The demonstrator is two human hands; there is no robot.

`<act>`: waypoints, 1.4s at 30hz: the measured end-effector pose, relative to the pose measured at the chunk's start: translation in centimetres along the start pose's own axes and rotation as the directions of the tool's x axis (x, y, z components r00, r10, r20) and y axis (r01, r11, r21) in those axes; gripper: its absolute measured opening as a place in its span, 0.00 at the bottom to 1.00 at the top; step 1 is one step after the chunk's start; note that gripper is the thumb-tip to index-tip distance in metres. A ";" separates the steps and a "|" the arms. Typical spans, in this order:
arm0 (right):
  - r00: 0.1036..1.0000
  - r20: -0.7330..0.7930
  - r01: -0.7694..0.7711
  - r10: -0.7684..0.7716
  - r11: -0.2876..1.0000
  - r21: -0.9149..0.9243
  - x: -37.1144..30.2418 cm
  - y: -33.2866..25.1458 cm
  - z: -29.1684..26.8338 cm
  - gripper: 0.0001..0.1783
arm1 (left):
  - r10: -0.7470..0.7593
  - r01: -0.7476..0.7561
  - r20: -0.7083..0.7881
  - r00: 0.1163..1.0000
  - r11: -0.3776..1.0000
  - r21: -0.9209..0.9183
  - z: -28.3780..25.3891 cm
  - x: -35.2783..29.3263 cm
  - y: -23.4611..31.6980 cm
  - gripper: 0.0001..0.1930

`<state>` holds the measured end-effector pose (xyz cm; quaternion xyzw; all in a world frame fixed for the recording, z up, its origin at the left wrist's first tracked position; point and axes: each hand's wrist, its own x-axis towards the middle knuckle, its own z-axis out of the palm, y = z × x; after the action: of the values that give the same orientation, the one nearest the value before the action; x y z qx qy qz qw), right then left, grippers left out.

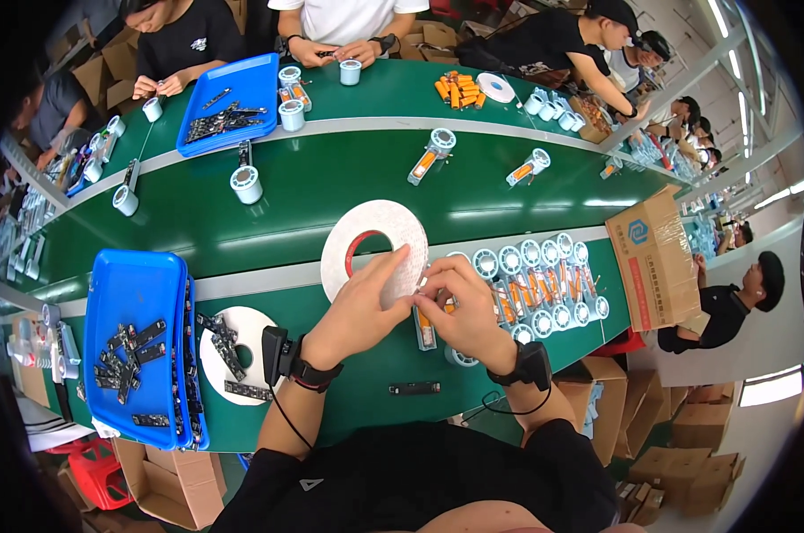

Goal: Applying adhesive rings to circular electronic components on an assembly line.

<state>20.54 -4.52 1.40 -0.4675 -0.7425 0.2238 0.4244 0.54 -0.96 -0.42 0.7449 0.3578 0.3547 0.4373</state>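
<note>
A large roll of white double-sided tape with a red core stands in front of me. My left hand is closed on its near right edge. Beside that edge, my right hand pinches with thumb and forefinger; what is between the fingertips is too small to make out. Partly hidden under my right hand lies a pale-blue housing with an orange battery. Nearer to me, a black circuit board strip lies on the green table.
On the right stand rows of pale-blue round-headed units and a cardboard box. Left are stacked blue trays of circuit boards and a white disc bearing more boards. Beyond, units lie on a green belt; co-workers sit across it.
</note>
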 end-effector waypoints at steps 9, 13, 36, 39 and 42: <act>1.000 -0.026 -0.007 0.010 0.993 0.119 -0.9 1.2 -0.4 0.14 | 0.019 -0.020 0.038 0.999 1.000 0.019 0.7 -0.1 -0.1 0.35; 0.999 0.018 0.036 -0.038 0.995 0.090 -0.6 0.9 -1.3 0.14 | -0.022 0.030 0.093 0.995 0.996 -0.083 0.6 0.3 -0.2 0.34; 0.782 -0.198 -0.567 0.591 0.807 0.165 10.6 26.5 -14.3 0.19 | -0.021 0.006 -0.197 0.980 0.997 -0.077 -1.7 4.6 -1.4 0.33; 0.810 -0.125 -0.566 0.573 0.820 0.087 13.2 29.0 -14.5 0.22 | -0.026 0.022 -0.232 0.972 1.000 -0.018 -1.9 4.9 -1.5 0.33; 0.794 -0.049 -0.608 0.606 0.790 -0.084 14.1 29.5 -14.2 0.24 | -0.052 0.059 -0.209 0.977 0.998 0.025 -2.3 4.4 -1.2 0.33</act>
<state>44.48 20.65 -6.49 -0.7028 -0.5590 0.3078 0.3144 0.48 4.12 0.31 0.7002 0.4277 0.4128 0.3954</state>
